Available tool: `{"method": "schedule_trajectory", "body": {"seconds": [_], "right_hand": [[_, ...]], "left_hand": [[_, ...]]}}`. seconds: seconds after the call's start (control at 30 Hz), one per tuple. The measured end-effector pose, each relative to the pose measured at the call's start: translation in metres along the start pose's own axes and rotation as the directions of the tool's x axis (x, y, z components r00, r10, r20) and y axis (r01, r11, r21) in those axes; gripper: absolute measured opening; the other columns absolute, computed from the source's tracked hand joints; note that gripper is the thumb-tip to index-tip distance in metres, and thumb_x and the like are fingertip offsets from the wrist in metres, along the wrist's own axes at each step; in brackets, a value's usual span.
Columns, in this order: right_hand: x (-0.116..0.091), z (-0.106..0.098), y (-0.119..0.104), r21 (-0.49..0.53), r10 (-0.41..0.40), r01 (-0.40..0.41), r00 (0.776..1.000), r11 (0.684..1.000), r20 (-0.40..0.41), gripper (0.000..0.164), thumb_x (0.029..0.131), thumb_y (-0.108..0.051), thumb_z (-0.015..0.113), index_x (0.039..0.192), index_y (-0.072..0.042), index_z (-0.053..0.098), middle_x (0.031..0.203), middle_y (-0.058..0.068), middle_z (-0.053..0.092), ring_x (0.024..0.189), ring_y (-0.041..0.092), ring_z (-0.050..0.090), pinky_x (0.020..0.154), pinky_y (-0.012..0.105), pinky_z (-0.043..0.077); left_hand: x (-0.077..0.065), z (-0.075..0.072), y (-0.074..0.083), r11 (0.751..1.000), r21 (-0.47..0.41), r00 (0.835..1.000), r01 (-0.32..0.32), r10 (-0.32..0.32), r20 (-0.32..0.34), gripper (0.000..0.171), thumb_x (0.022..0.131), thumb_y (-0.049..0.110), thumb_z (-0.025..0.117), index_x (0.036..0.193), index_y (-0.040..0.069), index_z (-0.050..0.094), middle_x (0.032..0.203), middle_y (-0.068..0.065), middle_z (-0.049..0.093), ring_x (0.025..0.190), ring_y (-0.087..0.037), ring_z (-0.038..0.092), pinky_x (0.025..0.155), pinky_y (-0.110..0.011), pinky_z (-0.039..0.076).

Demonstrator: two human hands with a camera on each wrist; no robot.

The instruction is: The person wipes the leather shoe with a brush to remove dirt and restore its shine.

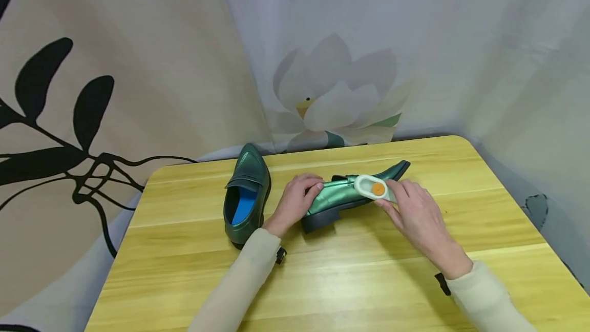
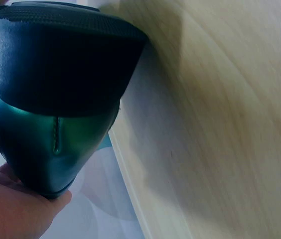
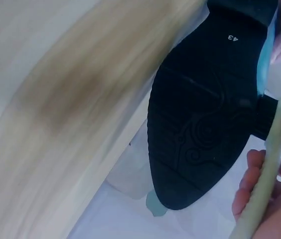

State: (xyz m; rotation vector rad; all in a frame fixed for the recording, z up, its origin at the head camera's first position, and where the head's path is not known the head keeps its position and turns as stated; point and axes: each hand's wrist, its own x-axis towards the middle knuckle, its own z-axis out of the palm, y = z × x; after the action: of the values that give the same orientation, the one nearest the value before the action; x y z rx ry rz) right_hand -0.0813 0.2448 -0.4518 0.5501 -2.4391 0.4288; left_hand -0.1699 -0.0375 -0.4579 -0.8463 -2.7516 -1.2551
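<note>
A metallic green loafer (image 1: 334, 198) is tilted on its side at the table's middle, its toe pointing right. My left hand (image 1: 297, 196) grips its heel end by the opening; the left wrist view shows the thumb beside the heel counter (image 2: 56, 149). In my right hand (image 1: 417, 214) is a pale green brush (image 1: 364, 184) with an orange round spot. Its dark bristle block (image 3: 266, 118) touches the loafer's side. The black sole (image 3: 200, 119), marked 43, faces the right wrist camera. The matching loafer (image 1: 251, 168), with a blue insole, stands upright left of my left hand.
The wooden table (image 1: 350, 286) has rounded back corners. Behind it hangs a pale curtain (image 1: 369, 14) printed with a flower and dark leaves, close to the table's back edge.
</note>
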Motion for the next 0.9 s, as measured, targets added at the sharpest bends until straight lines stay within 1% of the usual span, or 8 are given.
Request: {"method": "schedule_trajectory", "body": {"seconds": [0.1, 0.23, 0.3, 0.5, 0.6, 0.7, 0.83, 0.9], "right_hand": [[0.003, 0.007, -0.009, 0.009, -0.04, 0.04, 0.998, 0.999, 0.041, 0.069, 0.105, -0.061, 0.041, 0.119, 0.002, 0.065, 0.093, 0.011, 0.059, 0.075, 0.026, 0.055, 0.06, 0.037, 0.044], [0.005, 0.02, -0.028, 0.037, -0.136, 0.133, 0.986, 0.99, 0.092, 0.06, 0.104, -0.059, 0.05, 0.116, -0.003, 0.067, 0.09, 0.004, 0.056, 0.071, 0.018, 0.05, 0.058, 0.031, 0.043], [0.004, 0.022, -0.031, 0.034, -0.153, 0.15, 0.983, 0.988, 0.099, 0.06, 0.104, -0.06, 0.049, 0.118, -0.003, 0.067, 0.091, 0.004, 0.058, 0.072, 0.018, 0.052, 0.058, 0.031, 0.045], [-0.004, 0.007, -0.012, -0.017, -0.036, 0.037, 0.998, 0.999, 0.058, 0.072, 0.105, -0.064, 0.035, 0.123, 0.0, 0.063, 0.095, 0.008, 0.062, 0.072, 0.02, 0.056, 0.055, 0.036, 0.049], [-0.004, 0.002, -0.004, -0.026, 0.015, -0.014, 0.999, 1.0, 0.028, 0.069, 0.106, -0.062, 0.042, 0.122, 0.002, 0.063, 0.096, 0.011, 0.065, 0.073, 0.023, 0.06, 0.055, 0.039, 0.051], [-0.001, 0.002, -0.007, -0.017, 0.014, -0.013, 0.999, 1.0, 0.031, 0.066, 0.105, -0.059, 0.047, 0.123, 0.002, 0.064, 0.097, 0.011, 0.065, 0.073, 0.023, 0.061, 0.053, 0.039, 0.052], [0.0, 0.004, -0.013, 0.008, -0.015, 0.014, 0.999, 1.0, 0.048, 0.067, 0.105, -0.061, 0.042, 0.122, 0.0, 0.064, 0.096, 0.009, 0.064, 0.069, 0.019, 0.058, 0.049, 0.035, 0.048], [-0.001, 0.002, -0.011, 0.01, 0.012, -0.012, 0.999, 1.0, 0.046, 0.065, 0.105, -0.06, 0.044, 0.122, -0.001, 0.063, 0.094, 0.008, 0.063, 0.065, 0.017, 0.055, 0.045, 0.032, 0.044]], "left_hand": [[-0.001, 0.0, 0.0, 1.0, -0.016, 1.0, -0.001, 0.001, -0.008, 0.029, 0.108, 0.018, 0.056, 0.123, 0.0, 0.074, 0.13, -0.015, 0.067, 0.128, -0.034, 0.059, 0.119, -0.062, 0.026], [-0.003, 0.003, 0.002, 1.0, -0.023, 1.0, 0.009, -0.01, -0.009, 0.028, 0.108, 0.018, 0.057, 0.121, 0.001, 0.075, 0.129, -0.014, 0.068, 0.127, -0.033, 0.06, 0.12, -0.06, 0.026], [-0.003, 0.005, 0.003, 1.0, -0.026, 1.0, 0.009, -0.009, -0.001, 0.029, 0.108, 0.019, 0.057, 0.122, 0.002, 0.075, 0.129, -0.014, 0.068, 0.127, -0.032, 0.061, 0.12, -0.059, 0.027], [-0.004, 0.001, 0.002, 1.0, -0.015, 1.0, 0.025, -0.025, 0.005, 0.032, 0.109, 0.024, 0.055, 0.126, 0.004, 0.073, 0.134, -0.013, 0.066, 0.129, -0.032, 0.058, 0.112, -0.051, 0.041], [-0.006, -0.005, 0.001, 0.999, -0.005, 0.999, 0.041, -0.041, -0.011, 0.03, 0.109, 0.022, 0.055, 0.125, 0.004, 0.074, 0.135, -0.012, 0.065, 0.13, -0.032, 0.057, 0.111, -0.05, 0.042], [-0.008, -0.008, 0.002, 0.999, -0.005, 0.999, 0.036, -0.036, -0.012, 0.029, 0.109, 0.02, 0.056, 0.123, 0.003, 0.074, 0.136, -0.013, 0.064, 0.13, -0.033, 0.056, 0.11, -0.051, 0.042], [-0.007, -0.007, 0.007, 1.0, -0.006, 0.999, 0.026, -0.026, 0.026, 0.031, 0.109, 0.022, 0.055, 0.125, 0.003, 0.073, 0.139, -0.013, 0.062, 0.133, -0.033, 0.054, 0.111, -0.051, 0.041], [-0.007, -0.005, 0.009, 1.0, -0.006, 0.999, 0.025, -0.025, 0.04, 0.032, 0.109, 0.024, 0.055, 0.126, 0.003, 0.073, 0.14, -0.013, 0.062, 0.134, -0.033, 0.054, 0.112, -0.051, 0.04]]}}
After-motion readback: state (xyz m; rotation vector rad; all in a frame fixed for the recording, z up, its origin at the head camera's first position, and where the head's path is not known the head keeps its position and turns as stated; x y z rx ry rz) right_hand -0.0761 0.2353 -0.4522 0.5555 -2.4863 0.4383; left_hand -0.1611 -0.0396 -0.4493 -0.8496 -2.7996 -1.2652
